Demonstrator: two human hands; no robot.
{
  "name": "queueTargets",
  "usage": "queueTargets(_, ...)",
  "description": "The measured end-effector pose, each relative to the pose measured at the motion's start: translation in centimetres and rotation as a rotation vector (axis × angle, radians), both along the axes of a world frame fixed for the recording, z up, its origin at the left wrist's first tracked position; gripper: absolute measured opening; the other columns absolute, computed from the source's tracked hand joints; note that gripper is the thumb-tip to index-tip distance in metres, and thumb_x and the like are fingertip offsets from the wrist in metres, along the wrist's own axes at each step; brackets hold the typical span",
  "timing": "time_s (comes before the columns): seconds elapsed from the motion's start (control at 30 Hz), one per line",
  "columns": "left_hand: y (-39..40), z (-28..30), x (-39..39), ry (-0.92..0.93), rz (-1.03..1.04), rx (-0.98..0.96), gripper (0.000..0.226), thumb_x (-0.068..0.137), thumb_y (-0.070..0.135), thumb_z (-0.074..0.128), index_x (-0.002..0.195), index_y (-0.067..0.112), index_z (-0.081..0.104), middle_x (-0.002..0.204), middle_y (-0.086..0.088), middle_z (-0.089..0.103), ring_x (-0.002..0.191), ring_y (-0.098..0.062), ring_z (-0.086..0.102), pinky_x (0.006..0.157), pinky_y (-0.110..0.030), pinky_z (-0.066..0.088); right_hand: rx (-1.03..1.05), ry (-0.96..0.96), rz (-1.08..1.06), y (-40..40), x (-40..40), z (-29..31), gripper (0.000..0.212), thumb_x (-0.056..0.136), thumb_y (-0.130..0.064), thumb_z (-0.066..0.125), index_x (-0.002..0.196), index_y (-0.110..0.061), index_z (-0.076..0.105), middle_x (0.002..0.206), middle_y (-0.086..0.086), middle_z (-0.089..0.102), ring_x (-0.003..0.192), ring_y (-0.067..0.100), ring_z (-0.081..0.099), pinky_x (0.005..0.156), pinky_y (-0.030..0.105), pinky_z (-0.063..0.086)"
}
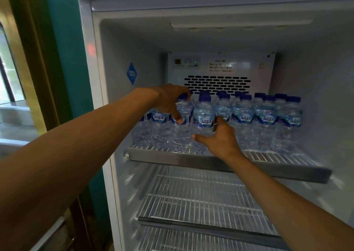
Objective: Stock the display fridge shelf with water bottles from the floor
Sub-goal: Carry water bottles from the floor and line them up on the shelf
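— How many bottles stand on that shelf?

— Eight small clear plastic water bottles with blue caps and blue "AQUA" labels (243,116) show across the front row, with more caps behind them; the back rows are too crowded to count. All stand upright on the top white wire shelf with a grey metal front rail (268,167), packed toward the left and centre, touching or just beside one another.

— And the hands?

— Two bare arms reach in. The left hand (168,99) comes over the top of a clear bottle in the front row, third from the left (183,124), fingers curled down around its neck and shoulder, thumb pressing on the label. The right hand (220,137) comes from below at the next front-row bottle to the right (203,116), thumb against its lower body and fingers up along its right side, loosely cupping it; how firmly it grips, I cannot tell.

— What of the fridge itself?

— A white display fridge interior (316,90), its door not in view. Two lower white wire shelves (201,203) sit beneath the stocked one. The back panel carries a black slotted vent (217,84) and a printed caution notice (221,66). A blue diamond-shaped sticker (131,73) sits on the left inner wall.

— And the room?

— A teal wall (63,40) stands beside the fridge, with a yellowish-green frame (23,40) to the left of it.
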State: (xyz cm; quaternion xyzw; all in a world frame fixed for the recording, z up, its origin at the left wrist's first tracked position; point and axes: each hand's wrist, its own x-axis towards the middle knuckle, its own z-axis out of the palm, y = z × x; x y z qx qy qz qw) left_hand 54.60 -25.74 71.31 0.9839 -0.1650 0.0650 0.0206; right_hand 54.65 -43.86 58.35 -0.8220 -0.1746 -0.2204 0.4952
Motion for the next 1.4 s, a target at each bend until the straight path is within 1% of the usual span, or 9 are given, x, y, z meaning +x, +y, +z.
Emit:
queueTargets(0.17, 0.3, -0.2, 0.2, 0.002, -0.024, -0.015, 0.079, 0.07, 0.037, 0.083, 0.135, 0.028, 0.039, 0.136, -0.003, 0.048, 0.109, -0.021, 0.049, 0.089, -0.033, 0.044, 0.007, -0.026, -0.071, 1.2, 0.3, -0.5, 0.078, 0.065, -0.034, 0.087, 0.129, -0.012, 0.048, 0.123, 0.004, 0.06, 0.113, 0.019, 0.056, 0.094, 0.03, 0.046)
queueTargets(0.47, 0.9, -0.3, 0.7, 0.004, -0.069, -0.03, 0.083, 0.071, 0.039, 0.082, 0.139, 0.028, 0.036, 0.14, -0.003, 0.045, 0.117, -0.023, 0.049, 0.089, -0.031, 0.041, 0.019, -0.023, -0.13, 1.7, 0.0, -0.3, 0.082, 0.063, -0.034, 0.088, 0.13, -0.011, 0.047, 0.124, 0.006, 0.06, 0.113, 0.021, 0.056, 0.095, 0.033, 0.048)
queueTargets(0.67, 2.0, 0.0, 0.9, 0.054, -0.051, -0.054, 0.1, 0.067, 0.047, 0.082, 0.147, 0.029, 0.024, 0.145, -0.002, 0.042, 0.129, -0.025, 0.045, 0.103, -0.037, 0.038, 0.002, -0.023, -0.095, 1.6, -0.7, -0.2, 0.079, 0.066, -0.031, 0.087, 0.13, -0.01, 0.045, 0.122, 0.004, 0.058, 0.11, 0.016, 0.053, 0.089, 0.024, 0.042)
queueTargets(0.87, 4.2, 0.5, 0.5, 0.034, -0.021, 0.004, 0.102, 0.064, 0.052, 0.082, 0.145, 0.027, 0.026, 0.141, -0.002, 0.047, 0.124, -0.025, 0.049, 0.106, -0.041, 0.041, -0.063, 0.049, -0.087, 1.6, -1.1, 0.0, 0.083, 0.063, -0.036, 0.087, 0.129, -0.01, 0.043, 0.126, 0.004, 0.056, 0.107, 0.012, 0.05, 0.086, 0.02, 0.041)
queueTargets(0.93, 3.9, -0.3, 0.3, -0.029, -0.034, 0.064, 0.107, 0.062, 0.062, 0.078, 0.146, 0.026, 0.023, 0.143, -0.001, 0.046, 0.125, -0.026, 0.048, 0.105, -0.044, 0.041, -0.097, 0.05, -0.097, 1.5, -1.3, 0.1, 0.081, 0.065, -0.034, 0.086, 0.129, -0.009, 0.044, 0.121, 0.003, 0.057, 0.1, 0.009, 0.049, 0.076, 0.006, 0.039)
queueTargets(1.0, 3.2, -1.3, 0.1, -0.109, -0.052, 0.1, 0.113, 0.06, 0.069, 0.074, 0.148, 0.026, 0.019, 0.144, -0.001, 0.045, 0.127, -0.027, 0.046, 0.108, -0.046, 0.036, -0.117, 0.055, -0.109, 1.5, -1.6, 0.3, 0.077, 0.067, -0.029, 0.086, 0.128, -0.006, 0.047, 0.107, 0.0, 0.054, 0.093, 0.008, 0.047, 0.058, -0.004, 0.034)
queueTargets(1.1, 2.2, -2.0, 0.3, -0.204, -0.084, 0.124, 0.111, 0.06, 0.072, 0.073, 0.147, 0.029, 0.019, 0.136, -0.003, 0.052, 0.124, -0.029, 0.047, 0.114, -0.051, 0.02, -0.12, 0.052, -0.116, 1.3, -1.8, 0.3, 0.074, 0.068, -0.023, 0.086, 0.128, -0.004, 0.048, 0.101, -0.004, 0.048, 0.092, 0.009, 0.045, 0.058, -0.004, 0.032)
queueTargets(1.2, 1.9, -1.9, 0.8, -0.2, -0.107, 0.112, 0.104, 0.06, 0.069, 0.075, 0.143, 0.03, 0.026, 0.129, -0.003, 0.057, 0.115, -0.028, 0.053, 0.106, -0.045, 0.028, -0.125, 0.044, -0.13, 1.4, -1.9, 0.3, 0.072, 0.068, -0.023, 0.085, 0.127, -0.003, 0.049, 0.1, -0.004, 0.048, 0.093, 0.009, 0.045, 0.068, 0.003, 0.03)
queueTargets(1.4, 2.0, -1.9, 1.2, -0.213, -0.109, 0.089, 0.101, 0.059, 0.067, 0.077, 0.139, 0.028, 0.03, 0.125, -0.005, 0.059, 0.108, -0.028, 0.056, 0.088, -0.036, 0.033, -0.12, 0.064, -0.15, 1.7, -2.0, 0.3, 0.07, 0.069, -0.024, 0.085, 0.127, -0.004, 0.049, 0.096, -0.007, 0.048, 0.092, 0.008, 0.046, 0.069, 0.005, 0.031)
